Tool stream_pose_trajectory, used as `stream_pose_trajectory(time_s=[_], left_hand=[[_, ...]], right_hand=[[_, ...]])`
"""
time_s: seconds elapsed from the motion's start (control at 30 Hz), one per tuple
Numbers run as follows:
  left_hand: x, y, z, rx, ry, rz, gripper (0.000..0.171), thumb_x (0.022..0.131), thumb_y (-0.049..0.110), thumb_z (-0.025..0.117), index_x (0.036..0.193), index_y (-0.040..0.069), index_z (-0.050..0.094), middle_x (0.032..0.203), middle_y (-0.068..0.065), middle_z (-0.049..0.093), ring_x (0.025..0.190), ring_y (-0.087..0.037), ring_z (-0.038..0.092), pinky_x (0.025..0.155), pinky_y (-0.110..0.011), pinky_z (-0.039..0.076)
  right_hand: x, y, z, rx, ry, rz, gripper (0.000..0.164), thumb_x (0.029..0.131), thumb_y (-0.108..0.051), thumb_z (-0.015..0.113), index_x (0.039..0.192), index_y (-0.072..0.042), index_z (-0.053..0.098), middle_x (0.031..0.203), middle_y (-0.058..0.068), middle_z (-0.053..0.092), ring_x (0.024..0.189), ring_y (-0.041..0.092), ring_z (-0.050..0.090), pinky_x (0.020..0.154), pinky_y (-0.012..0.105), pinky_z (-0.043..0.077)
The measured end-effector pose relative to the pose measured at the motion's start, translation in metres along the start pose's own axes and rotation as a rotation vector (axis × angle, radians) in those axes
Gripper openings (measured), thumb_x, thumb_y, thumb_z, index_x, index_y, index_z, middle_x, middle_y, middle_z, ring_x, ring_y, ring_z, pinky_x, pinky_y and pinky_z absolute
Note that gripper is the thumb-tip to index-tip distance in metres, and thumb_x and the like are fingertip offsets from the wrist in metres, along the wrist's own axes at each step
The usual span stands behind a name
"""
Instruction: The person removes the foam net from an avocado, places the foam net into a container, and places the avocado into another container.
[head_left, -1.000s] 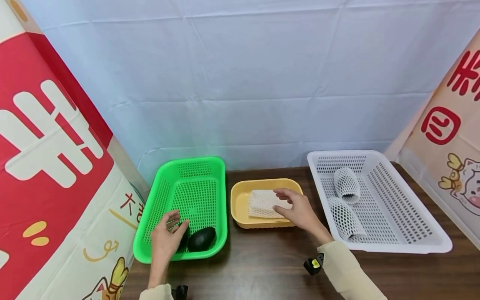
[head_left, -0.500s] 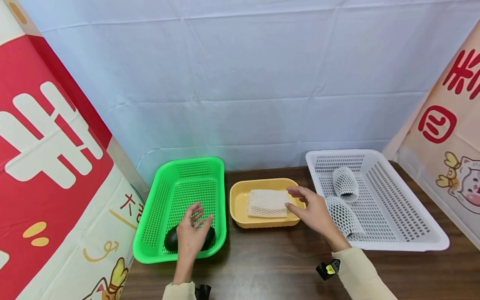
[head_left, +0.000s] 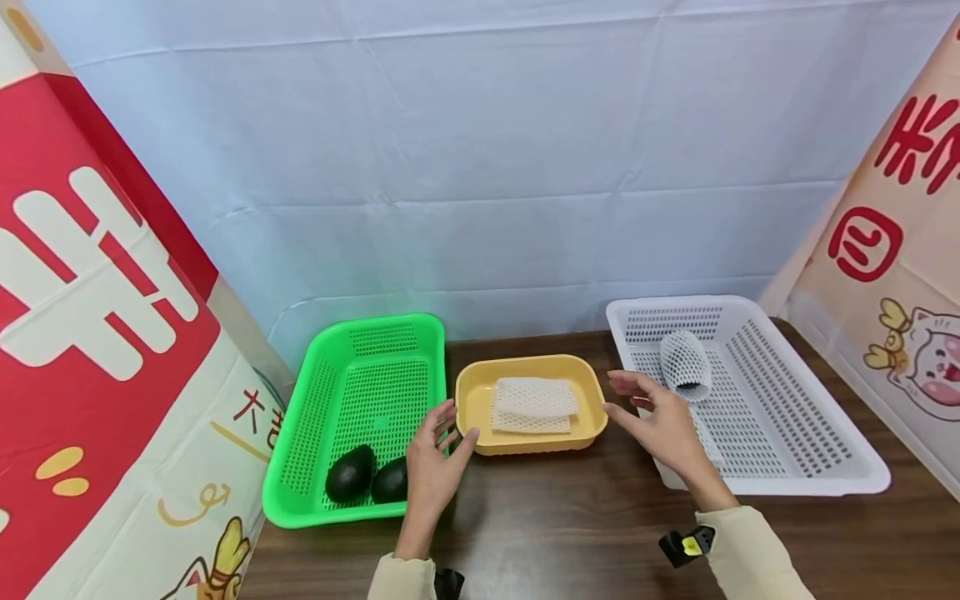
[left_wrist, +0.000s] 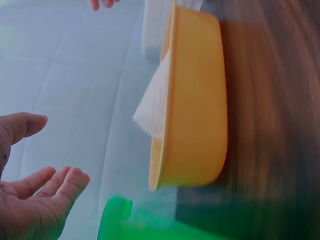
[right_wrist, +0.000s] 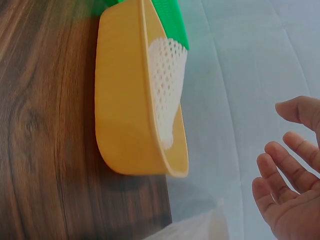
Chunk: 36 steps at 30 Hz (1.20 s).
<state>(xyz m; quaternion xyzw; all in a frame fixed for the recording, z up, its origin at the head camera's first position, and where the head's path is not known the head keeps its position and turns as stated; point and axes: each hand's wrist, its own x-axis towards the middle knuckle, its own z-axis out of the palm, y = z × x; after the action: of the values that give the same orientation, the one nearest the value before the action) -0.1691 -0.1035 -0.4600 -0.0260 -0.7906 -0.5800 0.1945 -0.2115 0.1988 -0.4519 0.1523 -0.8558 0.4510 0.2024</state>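
Observation:
A yellow plastic tray (head_left: 525, 443) sits mid-table with white foam mesh sleeves (head_left: 534, 398) lying flat in it. My left hand (head_left: 435, 467) hovers by the tray's left end, fingers relaxed and holding nothing. At the opposite end is my right hand (head_left: 667, 429), also bare, its fingers apart and overlapping the white basket's edge in the head view. In the right wrist view the mesh sleeve (right_wrist: 167, 85) leans up over the tray's rim. Two dark, egg-shaped fruits, one a whole dark fruit (head_left: 350, 473), lie in the green basket (head_left: 279, 475); my left hand partly covers the other.
On the right stands a white basket (head_left: 810, 486). Inside it is a mesh-wrapped item (head_left: 685, 364); a second one is mostly hidden behind my right hand. A pale cloth (head_left: 480, 167) hangs behind the table, with printed panels at both sides.
My left hand has moved right, from over the green basket to the yellow tray's left end. My right hand has drawn back rightward from above the mesh sleeves to the tray's right end.

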Motion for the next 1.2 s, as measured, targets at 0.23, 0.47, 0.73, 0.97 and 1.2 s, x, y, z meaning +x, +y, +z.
stream_pose_trajectory(time_s=[0.23,0.47,0.73,0.97,1.2], left_hand=[[-0.004,0.002,0.023,-0.054,-0.052,-0.004,0.05,0.074,0.012,0.073,0.119,0.006,0.052,0.117,-0.012,0.054,0.108,-0.026,0.051,0.083,-0.039,0.044],[-0.01,0.012,0.04,-0.018,-0.135,-0.019,0.049,0.077,0.022,0.071,0.121,0.011,0.052,0.12,-0.007,0.052,0.11,-0.021,0.049,0.085,-0.035,0.043],[-0.019,0.017,0.066,-0.023,-0.183,0.023,0.048,0.076,0.022,0.072,0.119,0.01,0.054,0.119,-0.003,0.053,0.11,-0.017,0.049,0.086,-0.031,0.042],[-0.025,0.025,0.086,-0.042,-0.229,0.061,0.055,0.076,0.024,0.071,0.124,0.009,0.05,0.123,-0.006,0.051,0.112,-0.016,0.047,0.088,-0.032,0.041],[-0.034,0.028,0.102,-0.023,-0.24,0.152,0.052,0.075,0.021,0.072,0.121,0.008,0.052,0.118,-0.004,0.053,0.107,-0.017,0.051,0.087,-0.026,0.041]], right_hand=[[-0.004,-0.001,-0.014,-0.018,-0.023,0.065,0.041,0.078,-0.026,0.069,0.114,-0.01,0.057,0.103,0.006,0.061,0.093,0.02,0.056,0.075,0.037,0.046],[-0.01,0.008,-0.021,-0.087,-0.008,0.104,0.041,0.077,-0.025,0.07,0.114,-0.01,0.058,0.103,0.005,0.061,0.092,0.019,0.056,0.075,0.035,0.047],[-0.017,0.022,-0.035,-0.125,0.009,0.125,0.042,0.078,-0.025,0.069,0.115,-0.008,0.057,0.103,0.006,0.061,0.092,0.021,0.056,0.075,0.039,0.047],[-0.019,0.032,-0.048,-0.164,0.006,0.144,0.043,0.078,-0.023,0.07,0.116,-0.008,0.056,0.105,0.009,0.06,0.093,0.023,0.055,0.075,0.04,0.045],[-0.025,0.042,-0.06,-0.214,-0.035,0.171,0.043,0.08,-0.029,0.067,0.115,-0.006,0.056,0.105,0.013,0.059,0.093,0.028,0.054,0.075,0.042,0.044]])
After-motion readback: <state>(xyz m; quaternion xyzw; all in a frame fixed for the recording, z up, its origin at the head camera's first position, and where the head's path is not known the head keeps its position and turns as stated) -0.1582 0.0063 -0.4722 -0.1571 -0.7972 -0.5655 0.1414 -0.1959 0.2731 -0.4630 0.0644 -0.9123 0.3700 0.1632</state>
